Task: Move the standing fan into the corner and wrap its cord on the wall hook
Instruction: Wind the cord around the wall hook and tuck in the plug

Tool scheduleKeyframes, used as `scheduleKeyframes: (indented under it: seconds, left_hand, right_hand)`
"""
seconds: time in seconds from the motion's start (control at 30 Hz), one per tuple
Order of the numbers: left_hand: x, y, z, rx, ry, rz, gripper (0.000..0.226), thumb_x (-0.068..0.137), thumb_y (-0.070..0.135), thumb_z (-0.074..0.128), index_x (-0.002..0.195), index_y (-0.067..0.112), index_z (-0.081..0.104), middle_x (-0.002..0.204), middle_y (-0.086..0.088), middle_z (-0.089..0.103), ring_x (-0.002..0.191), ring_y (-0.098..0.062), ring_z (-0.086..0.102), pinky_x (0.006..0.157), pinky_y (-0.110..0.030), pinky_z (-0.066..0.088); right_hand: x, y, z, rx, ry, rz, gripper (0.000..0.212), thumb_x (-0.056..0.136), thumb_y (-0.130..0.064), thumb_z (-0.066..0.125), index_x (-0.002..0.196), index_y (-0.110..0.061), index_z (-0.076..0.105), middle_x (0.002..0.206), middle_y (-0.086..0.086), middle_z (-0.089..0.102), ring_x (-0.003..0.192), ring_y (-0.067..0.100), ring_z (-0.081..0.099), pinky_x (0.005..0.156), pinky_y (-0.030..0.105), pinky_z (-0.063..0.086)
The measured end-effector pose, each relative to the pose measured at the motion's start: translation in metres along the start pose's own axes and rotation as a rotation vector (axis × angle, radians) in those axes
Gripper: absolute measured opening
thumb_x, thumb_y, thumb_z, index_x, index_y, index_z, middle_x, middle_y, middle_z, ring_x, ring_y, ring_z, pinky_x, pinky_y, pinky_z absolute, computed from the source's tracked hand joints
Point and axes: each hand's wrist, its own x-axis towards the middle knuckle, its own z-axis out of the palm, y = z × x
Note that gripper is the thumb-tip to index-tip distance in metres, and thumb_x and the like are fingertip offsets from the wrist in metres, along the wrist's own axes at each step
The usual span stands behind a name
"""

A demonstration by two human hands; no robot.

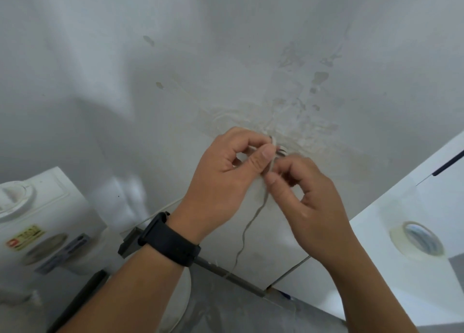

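Both my hands are raised to the white wall, meeting at a small hook (281, 152) that is mostly hidden behind my fingers. My left hand (226, 179), with a black watch on the wrist, pinches the thin pale cord (251, 222) between thumb and fingers right at the hook. My right hand (305, 197) pinches the same cord just below and to the right. The cord hangs down in a wavy line between my wrists toward the floor. A white rounded part, possibly the fan's base (182, 297), shows low between my forearms; the fan's head is out of view.
The wall (226, 56) around the hook has peeling, stained paint. A white appliance (37, 227) with a yellow sticker stands at the lower left. At the right a white surface (401, 270) holds a roll of tape (416, 241). Grey floor (238, 312) lies below.
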Motion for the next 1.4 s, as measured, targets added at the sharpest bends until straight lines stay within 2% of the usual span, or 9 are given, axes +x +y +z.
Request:
scheduleKeyframes:
  seconds: [0.17, 0.33, 0.53, 0.63, 0.77, 1.03, 1.23, 1.3, 1.4]
  left_hand:
    - [-0.003, -0.007, 0.002, 0.202, 0.13, 0.085, 0.019, 0.101, 0.013, 0.064, 0.117, 0.018, 0.071, 0.111, 0.01, 0.07, 0.103, -0.012, 0.065, 0.09, -0.018, 0.049]
    - [-0.005, -0.013, 0.008, 0.536, 0.1, 0.193, 0.034, 0.093, 0.025, 0.058, 0.124, 0.025, 0.072, 0.117, 0.016, 0.069, 0.107, -0.016, 0.055, 0.093, -0.017, 0.041]
    - [-0.005, -0.019, 0.018, 0.647, 0.124, 0.329, 0.04, 0.092, 0.017, 0.062, 0.13, 0.018, 0.073, 0.118, 0.008, 0.069, 0.106, -0.023, 0.053, 0.087, -0.031, 0.049]
    - [-0.007, -0.022, 0.019, 0.662, 0.113, 0.333, 0.042, 0.091, 0.015, 0.063, 0.133, 0.018, 0.072, 0.123, 0.007, 0.067, 0.107, -0.026, 0.052, 0.088, -0.027, 0.046]
    - [-0.006, -0.026, 0.019, 0.648, 0.114, 0.325, 0.044, 0.091, 0.015, 0.062, 0.134, 0.019, 0.071, 0.124, 0.005, 0.066, 0.107, -0.028, 0.052, 0.093, -0.016, 0.037]
    - [-0.006, -0.032, 0.016, 0.573, 0.061, 0.306, 0.052, 0.089, 0.009, 0.066, 0.14, 0.019, 0.066, 0.13, 0.006, 0.064, 0.111, -0.03, 0.055, 0.099, -0.019, 0.039]
    - [-0.014, -0.033, 0.012, 0.485, 0.034, 0.275, 0.055, 0.09, 0.004, 0.06, 0.142, 0.019, 0.063, 0.14, 0.007, 0.058, 0.119, -0.02, 0.049, 0.103, -0.022, 0.041]
    - [-0.019, -0.03, 0.013, 0.455, 0.163, 0.27, 0.044, 0.089, 0.003, 0.058, 0.129, 0.016, 0.071, 0.132, 0.005, 0.062, 0.114, -0.018, 0.052, 0.1, -0.023, 0.043]
    - [-0.027, -0.028, 0.012, 0.333, 0.295, 0.149, 0.015, 0.091, 0.01, 0.057, 0.097, 0.014, 0.07, 0.089, 0.009, 0.066, 0.077, -0.006, 0.058, 0.07, -0.016, 0.045]
  right_hand:
    - [0.004, 0.0, -0.011, 0.179, 0.32, 0.162, 0.022, 0.108, -0.027, 0.046, 0.094, -0.025, 0.062, 0.068, -0.005, 0.06, 0.059, 0.019, 0.057, 0.059, 0.038, 0.049]
    - [0.004, 0.006, -0.019, 0.126, 0.52, 0.219, 0.019, 0.106, -0.028, 0.056, 0.095, -0.031, 0.071, 0.061, -0.01, 0.054, 0.055, 0.02, 0.046, 0.053, 0.032, 0.038]
    - [-0.003, 0.012, -0.029, 0.077, 0.668, 0.22, 0.009, 0.099, -0.028, 0.067, 0.092, -0.03, 0.071, 0.067, -0.006, 0.059, 0.06, 0.014, 0.05, 0.058, 0.031, 0.044]
    - [-0.01, 0.019, -0.019, 0.042, 0.727, 0.211, 0.008, 0.097, -0.018, 0.07, 0.092, -0.022, 0.065, 0.068, -0.004, 0.057, 0.058, 0.006, 0.047, 0.059, 0.017, 0.04]
    - [-0.021, 0.033, 0.005, -0.054, 0.689, 0.278, 0.007, 0.095, -0.015, 0.071, 0.093, -0.021, 0.068, 0.07, -0.004, 0.063, 0.062, 0.015, 0.056, 0.059, 0.013, 0.041]
    - [-0.023, 0.038, 0.036, -0.043, 0.454, 0.341, 0.01, 0.092, -0.021, 0.076, 0.086, -0.029, 0.079, 0.066, -0.016, 0.069, 0.062, 0.009, 0.066, 0.062, 0.026, 0.052]
    - [-0.014, 0.024, 0.026, 0.085, 0.284, 0.381, 0.008, 0.09, -0.018, 0.078, 0.085, -0.021, 0.082, 0.063, -0.012, 0.072, 0.056, 0.004, 0.066, 0.056, 0.013, 0.047]
    - [-0.013, 0.017, 0.026, 0.17, 0.246, 0.414, 0.008, 0.092, -0.017, 0.076, 0.085, -0.018, 0.081, 0.062, -0.006, 0.073, 0.049, 0.002, 0.06, 0.053, 0.01, 0.042]
    - [-0.013, 0.007, 0.028, 0.292, 0.195, 0.45, 0.011, 0.097, -0.014, 0.069, 0.097, -0.019, 0.078, 0.074, -0.003, 0.078, 0.046, 0.008, 0.052, 0.049, 0.019, 0.045]
